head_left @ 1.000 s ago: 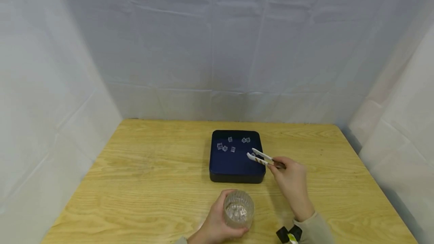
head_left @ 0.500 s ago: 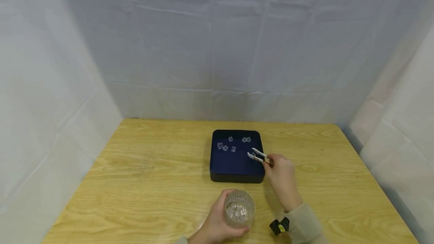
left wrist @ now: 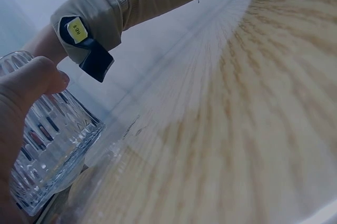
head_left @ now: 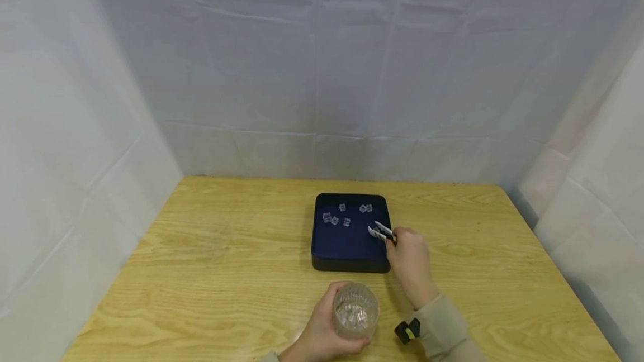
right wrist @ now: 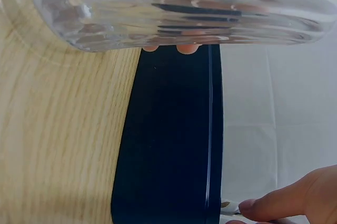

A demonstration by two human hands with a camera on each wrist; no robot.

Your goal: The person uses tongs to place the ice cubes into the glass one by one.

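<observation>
My left hand (head_left: 322,325) grips a clear ribbed glass (head_left: 355,323) near the table's front, with several clear pieces at its bottom. The thumb (left wrist: 45,76) presses against the ribbed side in the left wrist view. Further off, my right hand (head_left: 411,264) pinches white-tipped tongs (head_left: 376,233) at the right edge of a dark blue square tray (head_left: 347,247). The tongs' two tips stand apart over the tray's right side. Several small clear cubes (head_left: 347,222) lie scattered on the tray's left and back parts. What lies between the tips is too small to make out.
The light wooden table (head_left: 226,272) holds the tray near its middle. White sheets (head_left: 312,71) hang behind it and on both sides. A black band with a yellow label (left wrist: 78,30) sits at the right sleeve, above the table's right front part.
My right hand has moved left, closer to the tray, while the tongs' tips stay at nearly the same spot. Less of the tongs shows beyond the fingers. The left hand and glass hold still.
</observation>
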